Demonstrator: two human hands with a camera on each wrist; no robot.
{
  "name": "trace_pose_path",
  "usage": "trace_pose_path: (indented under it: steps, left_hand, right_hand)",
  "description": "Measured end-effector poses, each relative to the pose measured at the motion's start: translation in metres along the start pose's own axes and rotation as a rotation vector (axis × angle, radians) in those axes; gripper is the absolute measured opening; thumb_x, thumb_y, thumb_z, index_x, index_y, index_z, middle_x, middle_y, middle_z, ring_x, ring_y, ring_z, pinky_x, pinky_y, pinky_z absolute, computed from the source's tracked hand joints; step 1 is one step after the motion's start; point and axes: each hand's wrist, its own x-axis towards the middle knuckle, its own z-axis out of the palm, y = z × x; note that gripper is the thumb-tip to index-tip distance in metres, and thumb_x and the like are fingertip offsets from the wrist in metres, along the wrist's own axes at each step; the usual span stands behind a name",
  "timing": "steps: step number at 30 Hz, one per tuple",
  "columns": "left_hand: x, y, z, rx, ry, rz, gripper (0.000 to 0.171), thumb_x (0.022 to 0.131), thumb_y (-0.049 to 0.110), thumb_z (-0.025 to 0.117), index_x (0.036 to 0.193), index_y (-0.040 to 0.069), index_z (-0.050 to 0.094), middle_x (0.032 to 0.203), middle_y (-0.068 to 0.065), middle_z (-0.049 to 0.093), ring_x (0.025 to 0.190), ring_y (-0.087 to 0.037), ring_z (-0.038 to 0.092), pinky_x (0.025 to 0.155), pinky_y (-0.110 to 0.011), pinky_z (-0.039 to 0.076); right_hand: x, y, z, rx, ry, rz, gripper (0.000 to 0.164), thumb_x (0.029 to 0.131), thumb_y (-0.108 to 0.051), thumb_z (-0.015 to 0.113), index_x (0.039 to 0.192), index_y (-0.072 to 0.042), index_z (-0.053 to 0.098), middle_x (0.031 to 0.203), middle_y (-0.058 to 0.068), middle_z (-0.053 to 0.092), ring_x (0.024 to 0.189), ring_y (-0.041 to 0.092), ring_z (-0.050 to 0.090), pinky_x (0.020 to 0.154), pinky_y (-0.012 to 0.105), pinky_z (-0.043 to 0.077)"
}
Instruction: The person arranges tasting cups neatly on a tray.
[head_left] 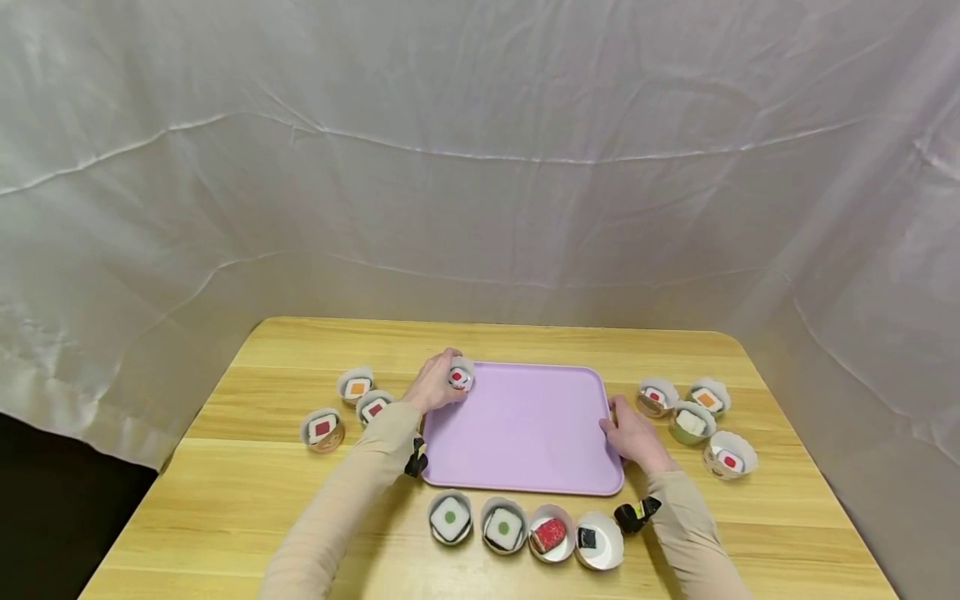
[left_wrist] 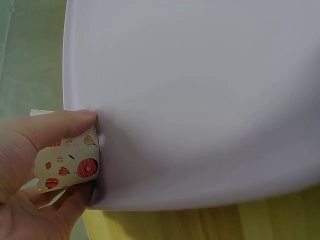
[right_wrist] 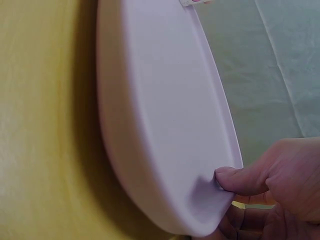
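Note:
My left hand (head_left: 433, 383) pinches a paper baking cup (head_left: 461, 377) at the far left corner of the lilac tray (head_left: 525, 425). A white and red piece like a sushi roll sits in the cup. In the left wrist view, the cup (left_wrist: 75, 167) shows a red and orange print, thumb on its upper side and fingers curled beneath, its base right at the tray's inner surface. My right hand (head_left: 632, 433) grips the tray's right edge. The right wrist view shows that thumb (right_wrist: 240, 180) over the rim, with fingers folded below it.
Three filled cups, one with an orange-topped piece (head_left: 357, 387), stand left of the tray. Several more, including a green cup (head_left: 691, 422), cluster at the right. Along the tray's front edge runs a row of cups, one with a red piece (head_left: 550, 535). Pale curtains (head_left: 525, 208) enclose the wooden table (head_left: 247, 500).

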Motion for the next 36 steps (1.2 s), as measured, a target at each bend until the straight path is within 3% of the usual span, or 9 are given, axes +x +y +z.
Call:
trace_pose_path:
  steps: [11, 22, 36]
  left_hand:
    - [-0.0007, 0.0000, 0.0020, -0.001, -0.013, -0.036, 0.071, 0.076, 0.004, 0.082, 0.138, 0.000, 0.047, 0.126, -0.025, 0.057, 0.114, -0.038, 0.057, 0.099, -0.048, 0.050]
    - [-0.0006, 0.0014, 0.0035, 0.012, 0.002, -0.031, 0.073, 0.076, 0.004, 0.082, 0.138, 0.000, 0.045, 0.123, -0.025, 0.058, 0.113, -0.040, 0.057, 0.099, -0.049, 0.049]
    - [-0.0084, 0.0036, -0.0043, -0.081, -0.011, -0.066, 0.097, 0.070, 0.008, 0.088, 0.151, 0.005, 0.034, 0.134, -0.026, 0.050, 0.124, -0.040, 0.051, 0.104, -0.053, 0.048]
  right_hand:
    - [-0.0003, 0.0009, 0.0006, 0.012, 0.009, -0.019, 0.040, 0.102, -0.016, 0.049, 0.135, 0.006, 0.040, 0.094, 0.026, 0.066, 0.064, 0.022, 0.060, 0.057, 0.032, 0.047]
    - [0.0001, 0.0019, 0.0012, 0.009, 0.033, -0.041, 0.038, 0.101, -0.014, 0.051, 0.132, 0.007, 0.043, 0.098, 0.029, 0.066, 0.066, 0.023, 0.061, 0.057, 0.031, 0.046]
    - [-0.0012, 0.0016, 0.0014, 0.006, 0.032, -0.036, 0.041, 0.102, -0.015, 0.050, 0.135, 0.008, 0.042, 0.100, 0.030, 0.065, 0.066, 0.023, 0.060, 0.057, 0.031, 0.046]
